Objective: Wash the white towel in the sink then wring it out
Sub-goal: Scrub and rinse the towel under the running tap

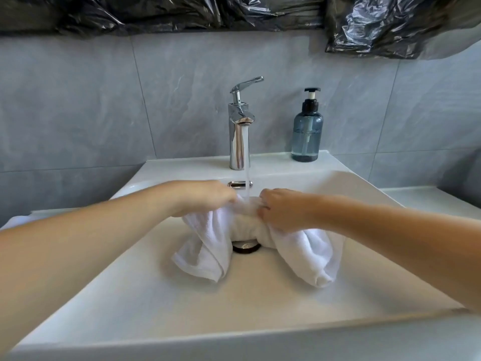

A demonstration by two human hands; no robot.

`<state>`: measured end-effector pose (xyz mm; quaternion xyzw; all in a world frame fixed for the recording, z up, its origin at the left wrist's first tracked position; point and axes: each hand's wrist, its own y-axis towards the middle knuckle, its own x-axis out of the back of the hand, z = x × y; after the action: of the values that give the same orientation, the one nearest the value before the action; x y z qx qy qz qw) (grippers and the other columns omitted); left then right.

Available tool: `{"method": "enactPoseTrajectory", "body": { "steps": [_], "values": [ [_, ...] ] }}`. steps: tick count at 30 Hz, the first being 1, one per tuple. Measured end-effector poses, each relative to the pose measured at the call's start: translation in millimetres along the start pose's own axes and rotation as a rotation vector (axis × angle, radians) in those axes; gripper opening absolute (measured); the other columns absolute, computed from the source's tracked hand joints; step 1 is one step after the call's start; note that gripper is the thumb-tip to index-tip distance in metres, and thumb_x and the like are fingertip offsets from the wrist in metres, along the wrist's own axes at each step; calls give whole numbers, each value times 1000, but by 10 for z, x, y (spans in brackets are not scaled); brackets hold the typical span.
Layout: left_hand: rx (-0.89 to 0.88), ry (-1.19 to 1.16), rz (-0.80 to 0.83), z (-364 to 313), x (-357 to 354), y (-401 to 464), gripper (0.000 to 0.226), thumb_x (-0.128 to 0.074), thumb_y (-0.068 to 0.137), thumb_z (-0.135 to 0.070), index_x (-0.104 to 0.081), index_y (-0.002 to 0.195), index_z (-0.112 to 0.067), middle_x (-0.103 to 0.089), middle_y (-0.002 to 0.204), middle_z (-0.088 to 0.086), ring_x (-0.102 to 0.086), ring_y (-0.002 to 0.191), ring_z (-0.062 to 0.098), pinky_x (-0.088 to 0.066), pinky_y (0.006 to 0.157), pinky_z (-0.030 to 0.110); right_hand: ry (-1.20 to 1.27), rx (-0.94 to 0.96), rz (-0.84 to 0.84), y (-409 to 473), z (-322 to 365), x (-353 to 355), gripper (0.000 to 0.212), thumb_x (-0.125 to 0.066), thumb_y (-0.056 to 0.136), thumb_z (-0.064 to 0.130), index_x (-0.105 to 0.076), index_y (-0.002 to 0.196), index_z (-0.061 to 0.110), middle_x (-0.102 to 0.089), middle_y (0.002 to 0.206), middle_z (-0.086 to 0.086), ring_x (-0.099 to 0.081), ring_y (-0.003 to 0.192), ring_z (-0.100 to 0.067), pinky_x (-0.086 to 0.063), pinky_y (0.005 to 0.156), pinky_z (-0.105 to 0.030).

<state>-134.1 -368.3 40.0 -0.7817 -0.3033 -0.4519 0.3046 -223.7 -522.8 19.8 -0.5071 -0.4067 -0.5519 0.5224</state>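
In the sink (156, 295), under one running tap (239, 131), one white towel (234, 225) was gripped by curled fingers of left hand (208, 198) and right hand (279, 209); one soap bottle (307, 131) bore no legible label.

Left hand (208, 198) and right hand (279, 209) gripping white towel (244, 225) under tap (239, 126) stream; towel ends drooping into sink (156, 295) beside drain (246, 247).

faucet (239, 131) mid-back, soap bottle (307, 131) back-right
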Motion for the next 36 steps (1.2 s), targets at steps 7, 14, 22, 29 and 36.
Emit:
{"method": "enactPoseTrajectory", "body": {
  "steps": [7, 14, 22, 29, 36],
  "values": [
    [-92, 295, -194, 190, -245, 152, 22, -42, 95, -16, -41, 73, -16, -51, 78, 1, -50, 73, 23, -39, 61, 33, -16, 79, -59, 77, 48, -235, 17, -36, 104, 23, -47, 94, 15, -55, 107, -9, -46, 88, -26, -34, 75, -32],
    [-177, 450, -320, 173, -335, 106, 27, -43, 96, -22, -33, 71, -23, -45, 73, -7, -47, 74, 24, -31, 58, 34, 63, 101, -27, 97, 13, -283, 18, -36, 100, 19, -42, 83, 21, -46, 99, 2, -42, 93, -20, -28, 73, -28],
    [-195, 307, -342, 171, -338, 110, 22, -47, 96, -25, -46, 75, -21, -54, 74, -5, -54, 71, 21, -34, 55, 31, 92, 106, 27, 90, 14, -213, 17, -38, 103, 27, -45, 89, 21, -51, 105, 3, -47, 98, -19, -35, 83, -30],
    [-195, 222, -350, 185, -339, 114, 24, -48, 91, -20, -46, 68, -17, -57, 69, 1, -54, 64, 21, -40, 55, 32, 103, 150, 55, 85, 12, -191, 19, -39, 101, 21, -54, 109, 30, -56, 125, 0, -50, 112, -20, -40, 96, -34],
    [-196, 144, -286, 179, -323, 107, 31, -47, 95, -17, -41, 65, -14, -49, 65, -1, -44, 57, 17, -30, 50, 29, 145, 199, 27, 118, -47, -194, 14, -43, 101, 34, -55, 98, 28, -61, 105, 6, -52, 96, -17, -38, 79, -26]
  ]
}}
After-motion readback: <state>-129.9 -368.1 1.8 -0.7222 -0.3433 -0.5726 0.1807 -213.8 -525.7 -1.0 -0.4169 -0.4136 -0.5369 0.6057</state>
